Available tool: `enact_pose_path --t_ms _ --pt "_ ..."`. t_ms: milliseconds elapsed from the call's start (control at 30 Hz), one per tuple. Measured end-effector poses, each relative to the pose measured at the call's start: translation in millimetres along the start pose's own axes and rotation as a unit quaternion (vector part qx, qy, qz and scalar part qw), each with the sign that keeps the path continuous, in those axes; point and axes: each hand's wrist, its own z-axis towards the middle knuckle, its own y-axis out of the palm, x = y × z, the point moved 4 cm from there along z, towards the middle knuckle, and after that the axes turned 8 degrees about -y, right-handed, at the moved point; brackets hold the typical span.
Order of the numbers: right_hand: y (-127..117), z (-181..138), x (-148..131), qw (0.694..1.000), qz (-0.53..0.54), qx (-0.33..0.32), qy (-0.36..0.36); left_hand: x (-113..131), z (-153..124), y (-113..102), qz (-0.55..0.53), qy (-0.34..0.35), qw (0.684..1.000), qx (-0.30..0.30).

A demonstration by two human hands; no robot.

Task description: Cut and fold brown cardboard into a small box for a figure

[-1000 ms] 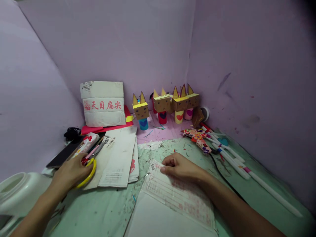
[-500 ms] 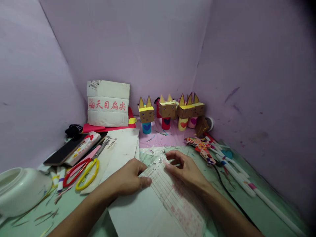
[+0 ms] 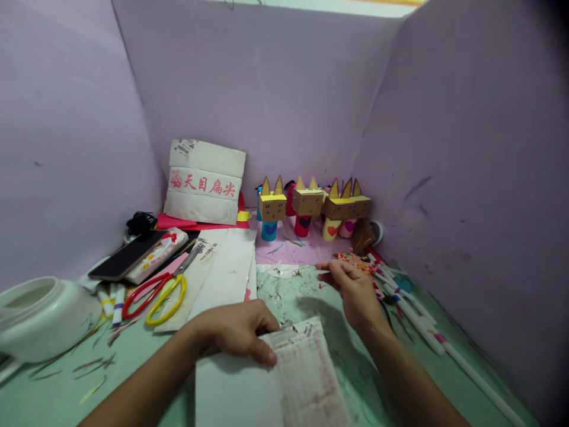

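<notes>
My left hand (image 3: pixel 242 332) is closed on a folded piece of white cardboard (image 3: pixel 306 370), thumb on top and fingers over the far edge. The cardboard's left panel is plain white; its right panel is crinkled, with faint reddish print. Apart from it, up and to the right, my right hand (image 3: pixel 354 290) hovers over the table, fingers loosely bent and pointing left. Nothing shows in them. Behind that hand lies a flower-patterned object (image 3: pixel 355 259), partly covered. Scissors (image 3: pixel 166 296) with one red and one yellow handle rest left of my left hand.
Cardboard-headed figures with pointed ears (image 3: pixel 309 204) stand at the back. A white printed cardboard sheet (image 3: pixel 207 182) leans on the wall. White cardboard pieces (image 3: pixel 229 270), a phone (image 3: pixel 128 255) and a white pot (image 3: pixel 44 320) occupy the left; white tubes (image 3: pixel 418 314) line the right.
My right hand has let go of the cardboard's far edge and moved up and right. The cardboard has turned and come lower, still in my left hand. The camera view has shifted slightly.
</notes>
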Motion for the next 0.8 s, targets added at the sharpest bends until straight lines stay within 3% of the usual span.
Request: enact_pose_path --t_ms 67,233,400,567,667,800 --pt "-18 8 10 0.999 -0.01 0.046 0.027 -4 -11 -9 0.016 -0.004 1.0 -0.013" --pt "-35 16 31 0.992 -0.12 0.036 0.028 -32 -33 -48 -0.105 -0.03 0.993 0.05" --pt "-28 15 35 0.966 -0.257 -0.016 -0.039 -47 -54 -73 -0.155 -0.015 0.981 0.116" --pt "-5 6 32 0.944 -0.306 -0.083 -0.089 -63 -96 -88 -0.218 0.011 0.954 0.207" --pt "14 -2 30 0.939 -0.303 -0.12 -0.113 -75 -113 -99 -0.331 0.062 0.899 0.281" --pt "35 -10 26 0.936 -0.285 -0.151 -0.14 -79 -115 -113 -0.453 0.123 0.76 0.449"
